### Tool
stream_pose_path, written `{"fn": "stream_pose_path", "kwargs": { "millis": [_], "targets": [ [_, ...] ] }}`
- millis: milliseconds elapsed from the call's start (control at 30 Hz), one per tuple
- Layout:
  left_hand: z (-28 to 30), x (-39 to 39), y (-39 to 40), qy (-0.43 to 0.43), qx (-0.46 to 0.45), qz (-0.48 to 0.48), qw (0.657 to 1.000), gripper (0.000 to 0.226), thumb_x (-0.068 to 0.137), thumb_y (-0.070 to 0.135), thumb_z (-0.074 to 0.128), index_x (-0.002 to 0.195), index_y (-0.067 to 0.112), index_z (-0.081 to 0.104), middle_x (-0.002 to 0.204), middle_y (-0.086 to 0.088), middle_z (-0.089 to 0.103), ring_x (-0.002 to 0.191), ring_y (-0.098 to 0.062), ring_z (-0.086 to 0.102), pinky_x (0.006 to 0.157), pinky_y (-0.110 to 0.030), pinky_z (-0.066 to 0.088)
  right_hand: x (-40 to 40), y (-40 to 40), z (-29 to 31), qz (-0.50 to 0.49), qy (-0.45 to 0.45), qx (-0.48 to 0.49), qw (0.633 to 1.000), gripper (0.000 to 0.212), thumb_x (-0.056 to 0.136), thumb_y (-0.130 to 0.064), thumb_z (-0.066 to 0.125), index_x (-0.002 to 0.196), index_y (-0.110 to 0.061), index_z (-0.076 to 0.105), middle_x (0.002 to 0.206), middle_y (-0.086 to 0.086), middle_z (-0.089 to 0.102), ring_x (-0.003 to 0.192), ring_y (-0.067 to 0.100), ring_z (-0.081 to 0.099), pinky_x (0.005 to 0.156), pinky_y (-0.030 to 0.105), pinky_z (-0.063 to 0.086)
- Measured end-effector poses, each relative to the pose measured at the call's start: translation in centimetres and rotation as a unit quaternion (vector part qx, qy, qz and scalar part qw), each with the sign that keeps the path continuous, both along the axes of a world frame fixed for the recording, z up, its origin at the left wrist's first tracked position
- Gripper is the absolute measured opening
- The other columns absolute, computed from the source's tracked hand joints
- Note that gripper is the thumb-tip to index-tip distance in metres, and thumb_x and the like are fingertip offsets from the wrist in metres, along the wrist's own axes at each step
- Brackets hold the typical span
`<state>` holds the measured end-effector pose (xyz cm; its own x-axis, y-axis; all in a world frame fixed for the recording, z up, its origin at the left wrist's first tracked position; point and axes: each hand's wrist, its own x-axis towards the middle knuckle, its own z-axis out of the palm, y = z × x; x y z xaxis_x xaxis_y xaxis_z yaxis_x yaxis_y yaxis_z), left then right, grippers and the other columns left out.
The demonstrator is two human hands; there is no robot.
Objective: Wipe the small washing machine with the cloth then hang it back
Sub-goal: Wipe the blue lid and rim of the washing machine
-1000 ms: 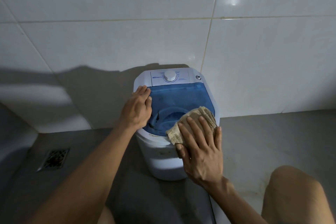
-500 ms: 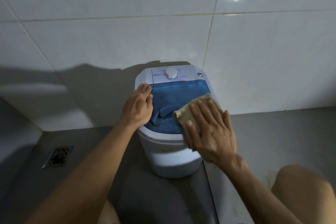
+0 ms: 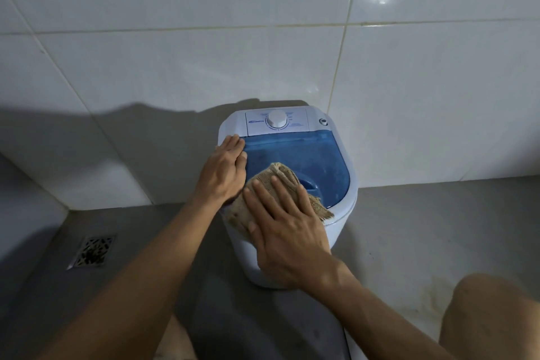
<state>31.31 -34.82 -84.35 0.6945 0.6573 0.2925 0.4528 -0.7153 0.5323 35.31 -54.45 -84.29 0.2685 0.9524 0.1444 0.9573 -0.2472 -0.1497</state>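
Observation:
A small white washing machine (image 3: 340, 222) with a blue see-through lid (image 3: 304, 155) and a white dial (image 3: 277, 119) stands on the floor against the tiled wall. My right hand (image 3: 287, 228) lies flat on a folded beige cloth (image 3: 280, 178), pressing it onto the near left part of the lid and rim. My left hand (image 3: 223, 172) rests on the machine's left rim, fingers together, holding the machine steady. Part of the cloth is hidden under my right palm.
White wall tiles (image 3: 175, 67) rise right behind the machine. A metal floor drain (image 3: 92, 251) sits in the grey floor at the left. My bare knee (image 3: 491, 316) is at the lower right.
My right hand has slid the cloth from the right side of the lid across to its near left part. The left hand has stayed on the left rim.

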Motion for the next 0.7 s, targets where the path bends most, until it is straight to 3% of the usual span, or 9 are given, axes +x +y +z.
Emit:
{"fn": "stream_pose_path", "kwargs": {
  "millis": [133, 367, 533, 700],
  "targets": [
    [0.5, -0.2, 0.0, 0.01, -0.032, 0.001, 0.999, 0.043, 0.102, 0.02, 0.036, 0.142, 0.003, 0.041, 0.154, -0.011, 0.033, 0.145, -0.019, 0.024, 0.119, -0.03, 0.014, 1.6, 3.2, 1.2, -0.007, 0.011, -0.022, 1.0, 0.059, 0.103, -0.045, 0.017, 0.159, -0.026, 0.015, 0.168, -0.005, 0.007, 0.155, 0.018, -0.003, 0.122, 0.049, -0.008],
    [1.3, -0.5, -1.2, 0.028, -0.045, -0.003, 0.999, 0.047, 0.105, 0.028, 0.022, 0.146, 0.007, 0.033, 0.156, -0.009, 0.028, 0.147, -0.017, 0.018, 0.12, -0.036, 0.013, 5.5, 8.8, 2.3, -0.03, 0.05, -0.072, 0.996, 0.059, 0.103, -0.046, 0.013, 0.159, -0.03, 0.002, 0.168, -0.007, -0.003, 0.153, 0.017, -0.013, 0.121, 0.055, -0.01],
    [1.1, -0.5, -0.7, 0.023, -0.055, -0.009, 0.998, 0.05, 0.104, 0.031, 0.021, 0.146, 0.006, 0.035, 0.156, -0.009, 0.028, 0.147, -0.017, 0.018, 0.12, -0.031, 0.011, 1.5, 3.8, 1.5, -0.017, 0.024, -0.012, 1.0, 0.06, 0.102, -0.043, 0.016, 0.159, -0.024, 0.014, 0.168, -0.003, 0.007, 0.155, 0.019, -0.005, 0.121, 0.051, -0.008],
    [0.8, -0.5, -0.4, 0.035, -0.042, -0.018, 0.998, 0.053, 0.103, 0.034, 0.02, 0.146, 0.005, 0.032, 0.157, -0.01, 0.026, 0.147, -0.018, 0.016, 0.121, -0.038, 0.012, 1.7, 2.4, 1.4, -0.005, 0.019, -0.034, 0.999, 0.06, 0.102, -0.046, 0.012, 0.159, -0.027, 0.01, 0.168, -0.006, 0.002, 0.154, 0.017, -0.007, 0.121, 0.048, -0.008]
  ]
}}
